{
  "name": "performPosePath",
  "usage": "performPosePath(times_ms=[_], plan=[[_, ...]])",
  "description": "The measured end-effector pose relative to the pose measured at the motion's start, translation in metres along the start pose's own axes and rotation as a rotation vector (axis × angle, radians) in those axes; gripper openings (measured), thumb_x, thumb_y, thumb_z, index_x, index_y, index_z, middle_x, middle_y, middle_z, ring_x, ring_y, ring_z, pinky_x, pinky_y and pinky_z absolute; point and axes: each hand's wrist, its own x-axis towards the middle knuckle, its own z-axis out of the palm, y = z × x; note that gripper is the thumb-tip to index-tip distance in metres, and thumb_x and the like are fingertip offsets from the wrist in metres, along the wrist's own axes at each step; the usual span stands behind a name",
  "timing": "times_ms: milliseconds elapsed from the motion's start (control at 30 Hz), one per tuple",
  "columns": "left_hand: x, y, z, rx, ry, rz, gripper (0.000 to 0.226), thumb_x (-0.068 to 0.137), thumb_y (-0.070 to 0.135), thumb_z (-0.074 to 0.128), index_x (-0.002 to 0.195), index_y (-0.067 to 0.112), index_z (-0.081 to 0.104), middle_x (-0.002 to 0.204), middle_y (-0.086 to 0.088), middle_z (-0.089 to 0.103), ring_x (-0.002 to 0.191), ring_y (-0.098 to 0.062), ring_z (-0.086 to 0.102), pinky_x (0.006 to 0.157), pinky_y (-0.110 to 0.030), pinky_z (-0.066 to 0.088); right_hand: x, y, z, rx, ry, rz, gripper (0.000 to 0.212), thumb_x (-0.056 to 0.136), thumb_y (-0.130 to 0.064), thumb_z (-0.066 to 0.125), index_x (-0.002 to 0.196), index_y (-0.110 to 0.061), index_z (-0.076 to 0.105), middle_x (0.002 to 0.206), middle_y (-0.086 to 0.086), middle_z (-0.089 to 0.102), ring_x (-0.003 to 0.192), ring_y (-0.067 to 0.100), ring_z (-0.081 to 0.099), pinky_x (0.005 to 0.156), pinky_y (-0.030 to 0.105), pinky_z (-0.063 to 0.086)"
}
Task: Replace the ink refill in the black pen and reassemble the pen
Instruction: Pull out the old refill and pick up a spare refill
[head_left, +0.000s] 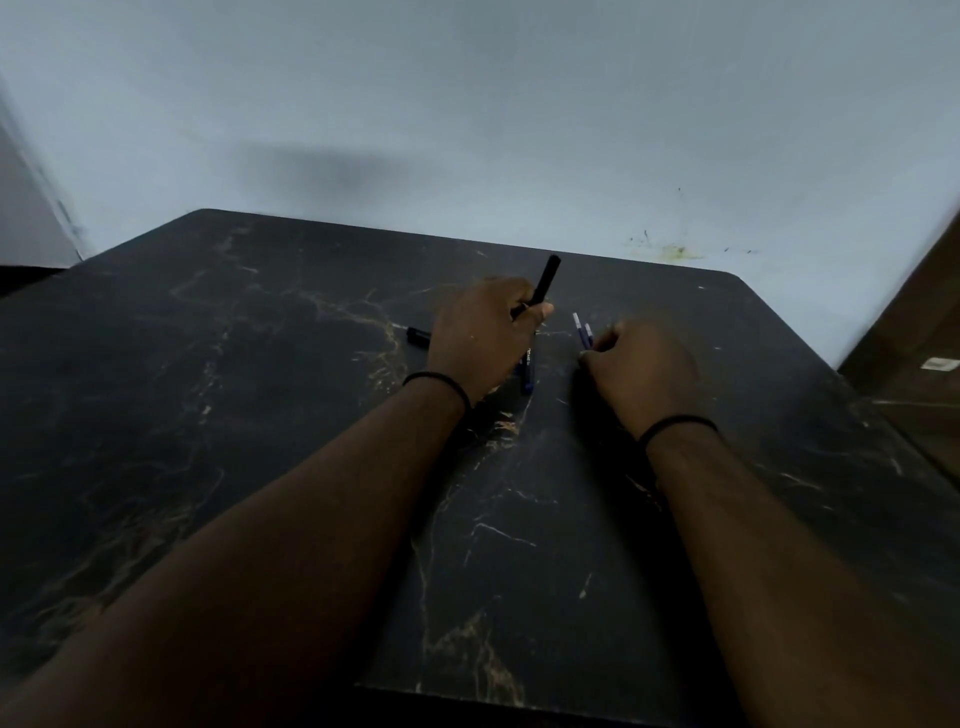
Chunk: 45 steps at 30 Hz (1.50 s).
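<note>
The left hand (485, 332) covers the lower part of the black pen barrel (546, 279) and most of a blue pen (528, 371) lying under it. The right hand (641, 366) hides the lower ends of two thin refills (583, 332); its fingertips cannot be seen. The small black piece (418, 335) is partly behind the left hand. The bench (208, 415) is cut off at the frame's edges.

Looks like a plain room in a home or small office, hard to tell which. Dark marble-patterned table (260, 415) pushed against a bare pale-blue painted wall (467, 104), scuffed and stained at far right. Brown wooden panel (919, 312) at the right edge. Dim lighting.
</note>
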Motion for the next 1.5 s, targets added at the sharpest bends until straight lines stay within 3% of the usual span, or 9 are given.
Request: performPosePath(times_ms=[200,500,667,933,1067,1200,1300,1400,1500], plan=[[0.0,-0.001,0.0,-0.021,-0.016,-0.012,0.037,0.089,0.039,0.064,0.059,0.025,0.047,0.053,0.008,0.045,0.05,-0.007,0.043,0.051,-0.025,0.038,0.0,0.0,-0.004,0.004,0.017,0.025,0.021,0.086,-0.032,0.067,0.084,-0.014,0.077,0.08,0.008,0.072,0.067,0.023,0.058,0.065,0.025,0.041],[0.0,-0.001,0.0,-0.014,-0.003,-0.019,0.048,0.089,0.039,0.064,0.053,0.026,0.035,0.049,0.009,0.038,0.045,-0.003,0.036,0.048,-0.022,0.029,0.005,0.019,-0.014,0.001,0.134,0.089,0.023,0.09,-0.025,0.058,0.09,-0.006,0.071,0.096,0.016,0.07,0.092,0.038,0.066,0.078,0.034,0.05],[-0.001,-0.002,0.0,-0.014,-0.003,-0.017,0.043,0.09,0.04,0.063,0.056,0.024,0.041,0.051,0.009,0.042,0.048,-0.003,0.04,0.049,-0.023,0.035,0.009,0.028,-0.01,-0.019,0.057,0.128,0.033,0.09,-0.034,0.061,0.096,-0.004,0.071,0.102,0.019,0.07,0.096,0.038,0.065,0.081,0.036,0.051],[0.0,-0.001,0.001,0.003,-0.013,-0.006,0.036,0.09,0.041,0.062,0.061,0.024,0.05,0.054,0.011,0.046,0.051,-0.002,0.044,0.05,-0.022,0.035,0.011,0.024,-0.007,-0.048,-0.029,0.153,0.026,0.087,-0.028,0.063,0.086,-0.004,0.072,0.084,0.015,0.066,0.079,0.033,0.064,0.066,0.027,0.041],[0.0,-0.002,0.0,-0.001,-0.008,-0.006,0.032,0.09,0.042,0.062,0.066,0.021,0.057,0.056,0.01,0.05,0.052,-0.002,0.047,0.051,-0.022,0.039,0.012,0.02,-0.008,-0.154,-0.074,0.111,0.028,0.095,-0.025,0.053,0.111,-0.008,0.068,0.116,0.018,0.065,0.107,0.037,0.062,0.079,0.034,0.043],[-0.001,0.0,0.0,-0.001,-0.011,-0.014,0.031,0.09,0.042,0.062,0.068,0.02,0.06,0.06,0.008,0.056,0.056,-0.005,0.052,0.055,-0.026,0.046,0.01,0.017,-0.013,-0.192,-0.097,0.044,0.032,0.096,-0.029,0.048,0.111,-0.009,0.068,0.12,0.018,0.063,0.109,0.039,0.06,0.088,0.038,0.046],[-0.001,0.001,-0.001,-0.001,-0.012,-0.017,0.031,0.09,0.042,0.063,0.068,0.019,0.062,0.06,0.006,0.058,0.055,-0.008,0.054,0.053,-0.028,0.046,0.008,0.016,-0.014,-0.175,-0.083,0.035,0.028,0.093,-0.025,0.05,0.105,-0.007,0.069,0.116,0.019,0.064,0.105,0.038,0.061,0.081,0.035,0.045],[-0.002,0.001,-0.001,-0.018,-0.009,-0.038,0.034,0.089,0.04,0.065,0.061,0.025,0.053,0.053,0.011,0.049,0.05,-0.001,0.047,0.048,-0.022,0.035,0.011,0.012,-0.017,-0.058,0.069,0.092,0.02,0.088,-0.023,0.052,0.084,-0.006,0.061,0.095,0.019,0.067,0.075,0.034,0.057,0.063,0.031,0.039],[-0.002,0.002,-0.002,0.001,-0.009,-0.029,0.032,0.089,0.041,0.064,0.064,0.023,0.057,0.054,0.012,0.05,0.051,-0.001,0.047,0.049,-0.021,0.035,0.011,0.005,-0.017,0.172,0.264,0.075,0.012,0.089,-0.02,0.047,0.096,-0.011,0.048,0.079,0.006,0.056,0.062,0.025,0.046,0.061,0.03,0.032]])
